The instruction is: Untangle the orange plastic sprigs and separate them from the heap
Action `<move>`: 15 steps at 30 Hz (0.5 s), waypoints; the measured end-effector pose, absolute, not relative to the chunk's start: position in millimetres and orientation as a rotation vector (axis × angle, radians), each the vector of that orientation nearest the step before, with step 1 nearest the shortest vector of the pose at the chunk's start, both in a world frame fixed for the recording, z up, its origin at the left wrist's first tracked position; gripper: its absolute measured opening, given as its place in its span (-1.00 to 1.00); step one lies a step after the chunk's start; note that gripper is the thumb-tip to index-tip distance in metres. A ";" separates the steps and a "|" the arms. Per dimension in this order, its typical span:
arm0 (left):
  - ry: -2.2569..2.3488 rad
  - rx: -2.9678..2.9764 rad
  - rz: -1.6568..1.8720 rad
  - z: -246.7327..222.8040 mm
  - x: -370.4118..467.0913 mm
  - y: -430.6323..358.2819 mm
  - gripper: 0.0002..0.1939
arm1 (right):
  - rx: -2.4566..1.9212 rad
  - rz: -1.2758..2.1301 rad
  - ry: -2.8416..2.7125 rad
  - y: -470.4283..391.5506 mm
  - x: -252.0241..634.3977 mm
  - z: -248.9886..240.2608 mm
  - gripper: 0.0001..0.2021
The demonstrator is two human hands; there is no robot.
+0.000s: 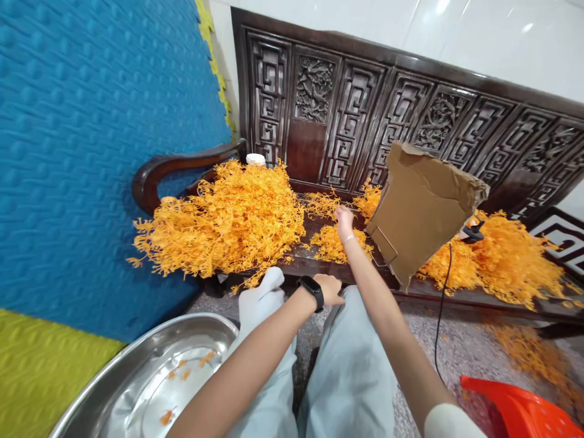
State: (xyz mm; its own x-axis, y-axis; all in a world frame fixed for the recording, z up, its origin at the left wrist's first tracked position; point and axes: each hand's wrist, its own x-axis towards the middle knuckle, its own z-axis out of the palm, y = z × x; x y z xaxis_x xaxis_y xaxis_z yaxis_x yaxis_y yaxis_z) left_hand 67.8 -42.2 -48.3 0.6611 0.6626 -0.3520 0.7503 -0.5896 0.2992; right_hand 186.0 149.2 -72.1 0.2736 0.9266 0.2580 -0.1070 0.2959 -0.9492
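Bench: dark carved wooden bench (pixel 308 149) across the middle and right, white tiled wall (pixel 479 30) behind, blue mat (pixel 100 121) at upper left.
Small orange pile (pixel 331 244): on the seat, centre of the frame, between the large pile (pixel 237 225) and the cardboard (pixel 420 213).
Right hand (pixel 344 224): at the small pile; fingers mostly hidden, cannot tell whether they grip strands.
Left hand (pixel 327 288): lower centre, above the knees, fingers bent; cannot tell if it holds anything.
Handling strands: apparently the step in hand; the next move seems to call for a light grip, as they look tangled.
Obstacles: tilted cardboard just right of the right hand, black cord (pixel 441 316) beyond.
Floor: metal basin (pixel 130 368) with orange scraps, lower left.
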 end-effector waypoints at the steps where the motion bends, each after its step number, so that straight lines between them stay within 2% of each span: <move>1: 1.094 2.462 -0.292 -45.9 66.7 -45.0 -0.54 | -1.036 0.878 -0.983 137.5 183.7 -82.7 -0.73; 3: 1.076 2.462 -0.307 -43.2 64.7 -48.7 -0.53 | -1.054 0.873 -0.923 115.5 181.3 -95.0 -0.86; 9: 1.071 2.427 -0.291 -44.9 67.3 -48.8 -0.58 | -0.983 0.952 -1.068 70.9 164.4 -87.0 -0.90; 15: 1.052 2.375 -0.145 -56.8 71.8 -52.5 -0.65 | -0.836 1.397 -1.600 41.1 116.3 -89.6 -0.95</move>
